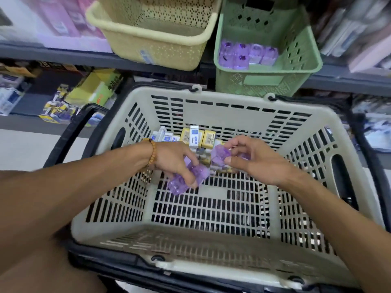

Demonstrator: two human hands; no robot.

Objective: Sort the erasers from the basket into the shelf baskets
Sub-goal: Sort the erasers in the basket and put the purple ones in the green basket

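Observation:
A beige shopping basket [237, 115] fills the middle of the view, and both my hands are inside it. My left hand [171, 161] grips a bunch of purple wrapped erasers [186, 176]. My right hand [251, 159] pinches more purple erasers [219, 157] between thumb and fingers. Behind my hands, yellow and white boxed erasers [194, 137] lie piled at the far end of the basket floor. On the shelf above stand a green basket [300, 49] holding several purple erasers [247, 52] and a yellow basket [148, 30] whose visible inside looks bare.
The shopping basket has black handles [72, 132] folded down at its sides. Pink boxes [63, 20] stand left of the yellow basket, packaged goods at the right. A lower shelf at the left carries stationery boxes [95, 87].

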